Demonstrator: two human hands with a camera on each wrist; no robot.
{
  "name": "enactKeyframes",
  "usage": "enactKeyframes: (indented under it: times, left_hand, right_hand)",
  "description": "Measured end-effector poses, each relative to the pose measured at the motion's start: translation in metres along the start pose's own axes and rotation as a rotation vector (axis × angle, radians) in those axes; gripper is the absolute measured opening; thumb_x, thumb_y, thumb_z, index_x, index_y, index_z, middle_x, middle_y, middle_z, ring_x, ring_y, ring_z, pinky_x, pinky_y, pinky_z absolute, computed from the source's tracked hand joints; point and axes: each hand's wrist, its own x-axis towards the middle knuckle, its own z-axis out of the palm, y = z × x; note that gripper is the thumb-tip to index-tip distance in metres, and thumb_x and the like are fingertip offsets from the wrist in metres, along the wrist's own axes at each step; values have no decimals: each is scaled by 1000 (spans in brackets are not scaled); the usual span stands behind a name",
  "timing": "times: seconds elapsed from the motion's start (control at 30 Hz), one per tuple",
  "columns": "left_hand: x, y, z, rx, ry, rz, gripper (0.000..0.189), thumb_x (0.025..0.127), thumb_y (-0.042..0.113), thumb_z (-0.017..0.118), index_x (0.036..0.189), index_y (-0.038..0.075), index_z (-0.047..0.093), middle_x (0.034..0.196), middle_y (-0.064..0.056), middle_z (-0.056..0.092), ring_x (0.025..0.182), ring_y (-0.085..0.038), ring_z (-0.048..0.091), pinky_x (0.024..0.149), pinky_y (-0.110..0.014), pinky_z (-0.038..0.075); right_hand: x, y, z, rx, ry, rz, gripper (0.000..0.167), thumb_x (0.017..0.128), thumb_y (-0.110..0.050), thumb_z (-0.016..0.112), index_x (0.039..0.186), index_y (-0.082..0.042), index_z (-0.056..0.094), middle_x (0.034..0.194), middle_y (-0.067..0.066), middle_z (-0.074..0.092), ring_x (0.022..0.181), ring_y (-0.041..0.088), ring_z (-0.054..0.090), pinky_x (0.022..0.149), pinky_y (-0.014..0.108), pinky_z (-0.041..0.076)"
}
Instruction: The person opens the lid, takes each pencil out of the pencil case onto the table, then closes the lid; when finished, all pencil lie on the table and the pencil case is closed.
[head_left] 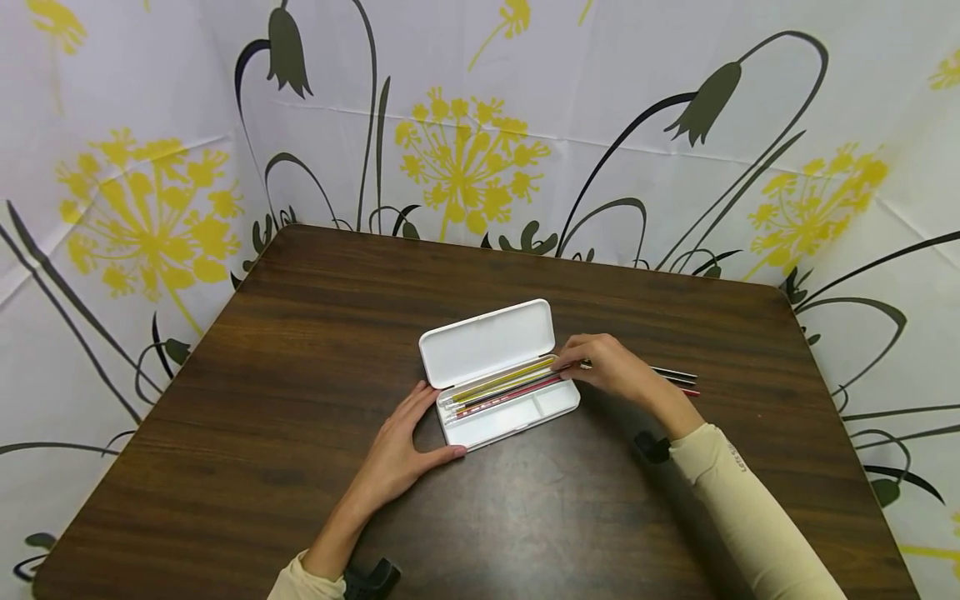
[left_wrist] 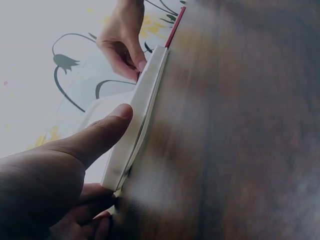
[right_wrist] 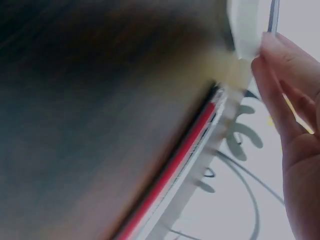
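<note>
An open white pencil case (head_left: 487, 429) lies on the table, its lid (head_left: 487, 343) tipped back. Inside are several pencils (head_left: 498, 386), yellow, dark and red patterned, lying lengthwise beside a small divided compartment. My left hand (head_left: 397, 446) grips the case's left end, the thumb on its front wall (left_wrist: 137, 120) and the fingers around the end. At the case's right end, my right hand (head_left: 603, 364) pinches a dark pencil (right_wrist: 273, 17) between thumb and fingertips; the rest of that pencil is partly hidden.
More pencils (head_left: 678, 377), dark and red, lie on the brown wooden table (head_left: 300, 333) right of the case, partly beneath the right forearm. A white cloth with yellow and grey flowers (head_left: 465, 167) hangs behind the table. Each wrist wears a black camera band (head_left: 651, 447).
</note>
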Motion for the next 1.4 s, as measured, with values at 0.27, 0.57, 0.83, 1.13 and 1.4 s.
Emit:
enactKeyframes:
  times: [0.27, 0.57, 0.83, 1.13, 1.4]
  left_hand:
    - [1, 0, 0, 0, -4, -4, 95, 70, 54, 84, 145, 9, 47, 154, -13, 36, 144, -27, 27, 108, -57, 29]
    - [1, 0, -1, 7, -8, -13, 95, 70, 54, 83, 146, 9, 47, 154, -13, 35, 144, -28, 27, 107, -58, 29]
    - [0, 1, -5, 1, -2, -15, 95, 70, 51, 85, 146, 8, 47, 154, -13, 36, 144, -28, 27, 107, -58, 29]
    - [-1, 2, -5, -1, -6, -18, 94, 70, 50, 85, 146, 9, 47, 153, -13, 36, 143, -29, 27, 108, -57, 29]
    - [0, 1, -1, 1, -24, -16, 96, 70, 56, 83, 146, 10, 46, 154, -10, 35, 144, -25, 26, 109, -53, 28]
  right_hand:
    - [-10, 13, -2, 172, 91, 23, 21, 80, 0, 79, 98, -12, 78, 96, -4, 71, 87, 12, 65, 72, 28, 52]
    - [-58, 31, -25, 258, 253, 223, 16, 82, -5, 78, 97, -10, 79, 94, -2, 72, 80, 18, 68, 63, 26, 54]
    - [-125, 59, -56, 170, 375, 371, 19, 83, 1, 76, 99, -9, 78, 96, 2, 71, 80, 21, 70, 64, 28, 56]
    - [-152, 71, -63, 144, 415, 535, 16, 85, -4, 76, 101, -6, 77, 97, 12, 72, 83, 15, 69, 68, 16, 52]
    - [-155, 85, -63, 59, 389, 463, 15, 84, -3, 76, 98, -8, 78, 93, 10, 73, 79, 5, 68, 66, 15, 51]
